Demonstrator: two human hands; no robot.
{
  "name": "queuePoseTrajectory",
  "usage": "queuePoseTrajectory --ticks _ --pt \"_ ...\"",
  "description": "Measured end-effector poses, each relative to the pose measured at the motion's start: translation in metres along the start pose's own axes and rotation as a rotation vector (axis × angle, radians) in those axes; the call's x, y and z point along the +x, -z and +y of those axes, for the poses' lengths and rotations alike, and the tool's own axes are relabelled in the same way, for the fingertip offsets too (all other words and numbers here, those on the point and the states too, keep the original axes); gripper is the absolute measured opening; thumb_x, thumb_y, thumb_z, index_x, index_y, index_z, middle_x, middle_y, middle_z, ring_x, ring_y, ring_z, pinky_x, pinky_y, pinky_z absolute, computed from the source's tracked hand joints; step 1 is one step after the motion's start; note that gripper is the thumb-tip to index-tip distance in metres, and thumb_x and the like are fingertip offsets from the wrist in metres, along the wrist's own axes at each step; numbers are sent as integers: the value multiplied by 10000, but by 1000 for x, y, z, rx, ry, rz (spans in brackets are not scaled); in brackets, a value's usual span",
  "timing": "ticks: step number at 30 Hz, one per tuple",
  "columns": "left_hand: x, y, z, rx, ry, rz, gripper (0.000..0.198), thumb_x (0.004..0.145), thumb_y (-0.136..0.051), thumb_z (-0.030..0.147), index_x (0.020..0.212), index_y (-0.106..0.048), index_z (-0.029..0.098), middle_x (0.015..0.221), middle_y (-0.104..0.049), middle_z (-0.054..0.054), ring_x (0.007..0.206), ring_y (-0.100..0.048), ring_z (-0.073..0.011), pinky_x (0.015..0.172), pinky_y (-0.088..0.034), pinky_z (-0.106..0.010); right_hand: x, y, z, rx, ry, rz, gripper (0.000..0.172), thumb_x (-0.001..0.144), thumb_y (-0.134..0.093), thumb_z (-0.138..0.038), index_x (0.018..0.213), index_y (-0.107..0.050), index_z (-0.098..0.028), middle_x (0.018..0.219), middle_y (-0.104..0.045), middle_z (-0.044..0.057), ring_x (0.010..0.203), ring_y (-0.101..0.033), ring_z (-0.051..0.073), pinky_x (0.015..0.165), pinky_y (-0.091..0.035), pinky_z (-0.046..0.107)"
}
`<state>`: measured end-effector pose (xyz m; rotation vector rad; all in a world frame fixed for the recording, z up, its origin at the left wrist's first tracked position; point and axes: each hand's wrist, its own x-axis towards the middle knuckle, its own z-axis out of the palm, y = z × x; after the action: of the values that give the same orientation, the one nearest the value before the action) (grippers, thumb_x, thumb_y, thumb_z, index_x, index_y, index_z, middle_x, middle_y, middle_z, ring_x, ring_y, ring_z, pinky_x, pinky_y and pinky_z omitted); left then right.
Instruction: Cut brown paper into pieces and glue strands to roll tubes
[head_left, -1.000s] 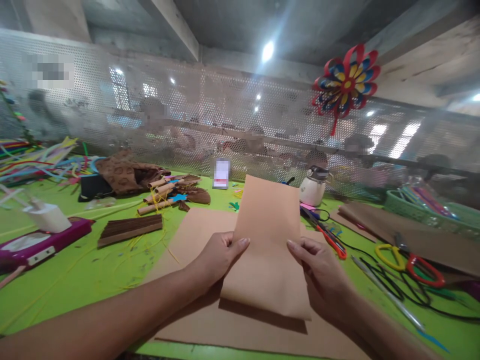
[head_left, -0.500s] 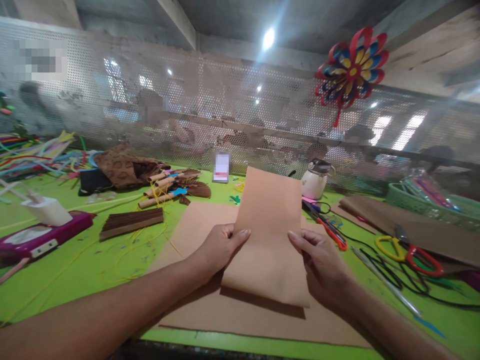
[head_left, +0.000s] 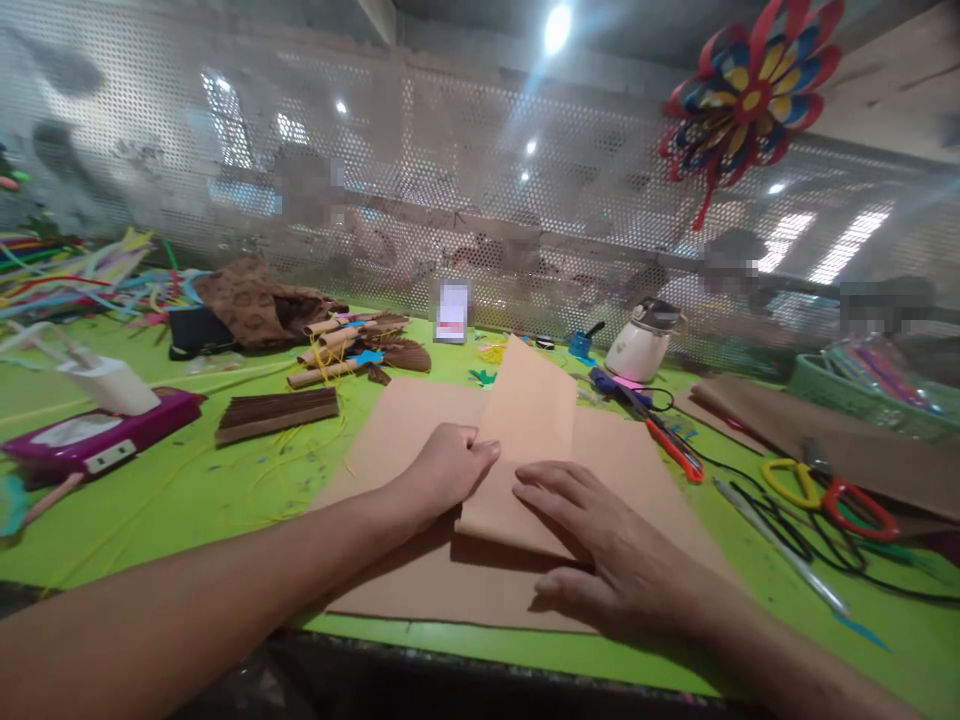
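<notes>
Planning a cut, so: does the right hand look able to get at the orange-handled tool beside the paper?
Probably yes: the right hand lies flat on the folded brown paper, and the orange-handled tool lies in the open just right of it, nothing between them.

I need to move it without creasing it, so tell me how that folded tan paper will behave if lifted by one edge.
The folded paper looks thin, so it would probably droop rather than stay flat. Its far end seems to stand up off the sheet beneath, so it likely springs open once the right hand lifts.
</notes>
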<state>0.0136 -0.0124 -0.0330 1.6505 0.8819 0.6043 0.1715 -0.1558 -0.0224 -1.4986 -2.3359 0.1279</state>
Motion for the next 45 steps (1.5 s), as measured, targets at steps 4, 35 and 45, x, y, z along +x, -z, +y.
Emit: queuePoseTrajectory --ticks 4,35,45 --pt "3 7 2 340 -128 17 307 708 -579 350 479 -493 165 459 -444 24 470 -380 -119 492 -262 -246 0 -6 4 -62 -12 -73 604 910 -467 -488 1417 -403 -166 1438 -417 148 1309 -340 283 1078 -327 467" --pt "-39 6 -3 1467 -883 -241 275 872 -422 245 946 -628 79 981 -620 -205 923 -559 -313 834 -411 -448 -14 0 -14 -262 167 -99 441 935 -480 -333 1336 -471 -151 1362 -523 114 1251 -441 270 1039 -392 439" --pt "-42 8 12 1407 -860 -313 256 839 -464 242 1037 -580 128 966 -607 -159 907 -541 -296 811 -430 -433 -12 -2 -22 -331 104 -221 571 927 -437 -488 1435 -354 -239 1481 -376 102 1319 -363 308 1032 -356 509"
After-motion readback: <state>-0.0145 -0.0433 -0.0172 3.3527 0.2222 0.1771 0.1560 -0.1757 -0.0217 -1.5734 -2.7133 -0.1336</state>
